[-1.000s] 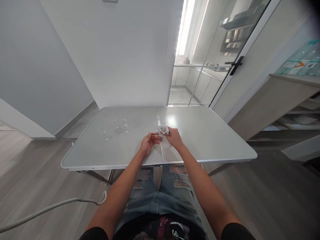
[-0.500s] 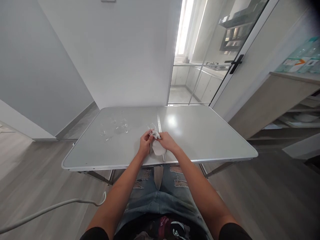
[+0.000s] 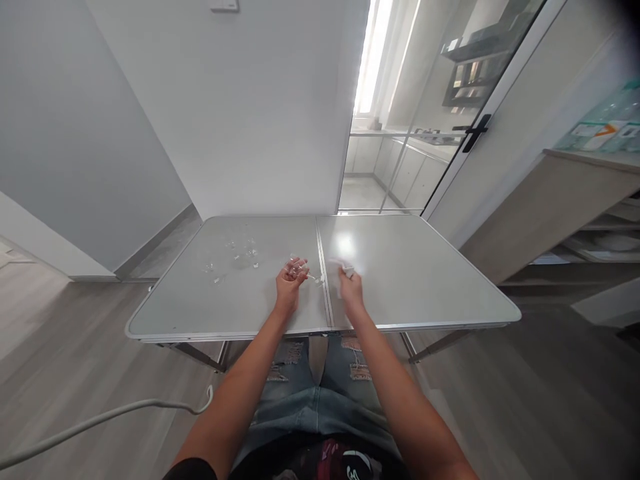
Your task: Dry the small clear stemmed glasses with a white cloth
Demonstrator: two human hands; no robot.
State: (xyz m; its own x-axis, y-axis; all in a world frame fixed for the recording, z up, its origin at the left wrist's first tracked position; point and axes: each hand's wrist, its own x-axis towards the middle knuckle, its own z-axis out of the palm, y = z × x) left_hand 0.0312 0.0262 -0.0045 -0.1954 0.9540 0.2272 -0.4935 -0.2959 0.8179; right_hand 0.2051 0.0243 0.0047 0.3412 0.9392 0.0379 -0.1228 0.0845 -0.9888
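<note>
My left hand (image 3: 287,287) wraps its fingers round the bowl of a stemmed glass (image 3: 301,269), held over the bench (image 3: 425,280); my right hand (image 3: 351,289) grips a white cloth (image 3: 349,269), apart from it. Farther left, more clear glasses (image 3: 245,256); beyond, a pale wall (image 3: 270,120).

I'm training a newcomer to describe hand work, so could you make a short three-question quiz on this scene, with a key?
1. Which hand holds the clear stemmed glass?
2. True or false: the white cloth is wrapped around that glass.
3. Where on the table is the other clear glassware? A: left of the seam. B: right of it.

Key: 1. The left hand. 2. False; the right hand holds it apart. 3. A.
</note>
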